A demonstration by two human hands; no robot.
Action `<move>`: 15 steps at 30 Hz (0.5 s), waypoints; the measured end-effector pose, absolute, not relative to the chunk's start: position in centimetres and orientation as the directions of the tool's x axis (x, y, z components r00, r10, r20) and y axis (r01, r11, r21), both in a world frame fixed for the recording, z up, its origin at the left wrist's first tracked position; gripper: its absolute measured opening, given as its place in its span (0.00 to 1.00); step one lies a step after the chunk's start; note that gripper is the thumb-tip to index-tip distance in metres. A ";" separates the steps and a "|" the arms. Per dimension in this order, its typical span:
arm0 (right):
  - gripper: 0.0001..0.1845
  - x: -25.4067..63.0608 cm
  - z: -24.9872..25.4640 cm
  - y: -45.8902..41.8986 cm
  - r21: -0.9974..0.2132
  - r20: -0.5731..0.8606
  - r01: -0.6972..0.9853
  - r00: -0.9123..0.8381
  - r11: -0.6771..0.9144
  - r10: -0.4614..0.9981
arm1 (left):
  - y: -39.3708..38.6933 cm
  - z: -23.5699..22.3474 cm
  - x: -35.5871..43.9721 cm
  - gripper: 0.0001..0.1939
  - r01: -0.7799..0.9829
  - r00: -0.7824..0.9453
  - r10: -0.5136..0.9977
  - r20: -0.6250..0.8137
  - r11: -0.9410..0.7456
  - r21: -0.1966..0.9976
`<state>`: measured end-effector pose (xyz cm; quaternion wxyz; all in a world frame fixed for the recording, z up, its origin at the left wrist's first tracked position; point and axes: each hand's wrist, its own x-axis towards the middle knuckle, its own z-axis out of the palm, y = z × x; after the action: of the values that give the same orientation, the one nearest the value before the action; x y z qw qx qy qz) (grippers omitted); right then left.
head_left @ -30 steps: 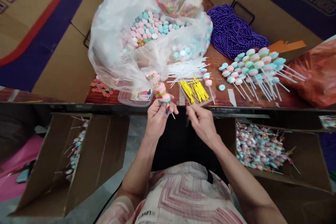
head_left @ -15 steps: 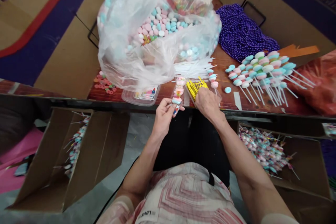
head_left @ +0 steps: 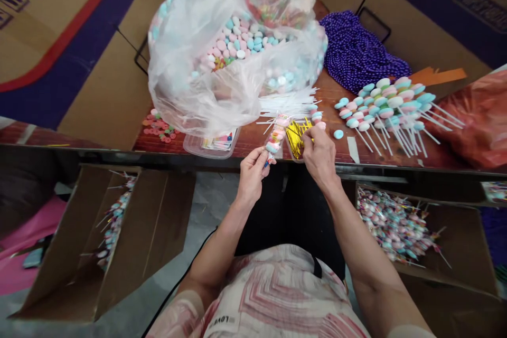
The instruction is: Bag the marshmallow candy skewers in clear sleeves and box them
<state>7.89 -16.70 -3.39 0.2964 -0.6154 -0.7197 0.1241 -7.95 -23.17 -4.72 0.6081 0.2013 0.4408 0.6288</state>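
Note:
My left hand (head_left: pixel 252 174) is closed around the lower end of a candy skewer (head_left: pixel 277 134) in a clear wrapper. Pink, white and blue candies show through the film, and the skewer stands tilted slightly right. My right hand (head_left: pixel 320 156) pinches a thin twist tie (head_left: pixel 293 131), which points left toward the wrapped skewer. Below it lies a plastic tub of yellow twist ties (head_left: pixel 295 143). A short unwrapped candy stack (head_left: pixel 317 119) lies just behind my right hand, and white sticks (head_left: pixel 287 103) are spread behind the tub.
A big clear bag of candies (head_left: pixel 206 90) fills the table's middle. On the right lie finished-looking candy skewers (head_left: pixel 390 103), purple cord (head_left: pixel 356 53) and a red bag (head_left: pixel 481 121). Cardboard boxes (head_left: pixel 158 232) with wrapped skewers (head_left: pixel 396 227) stand below the table edge.
My right hand has come up out of the twist-tie tub and moved slightly right, with a twist tie in its fingers. The wrapped skewer has shifted a little right and tilted.

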 end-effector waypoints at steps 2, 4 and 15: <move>0.08 7.9 -3.7 -16.4 -0.517 0.276 0.833 -0.055 0.196 0.960 | -23.2 -4.7 -7.7 0.17 -0.583 -0.195 0.941 -0.277 0.116 0.804; 0.08 8.0 -4.0 -16.2 -0.492 0.275 0.854 -0.034 0.171 0.961 | -23.2 -4.6 -7.5 0.16 -0.572 -0.216 0.939 -0.266 0.099 0.814; 0.08 8.1 -3.5 -16.5 -0.595 0.330 0.778 0.010 0.200 0.944 | -22.9 -5.0 -7.0 0.15 -0.525 -0.293 0.921 -0.258 0.070 0.848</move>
<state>8.06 -16.47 -3.52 0.3454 -0.6211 -0.6932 0.1200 -7.00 -22.94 -4.99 0.5569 0.2083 0.4744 0.6492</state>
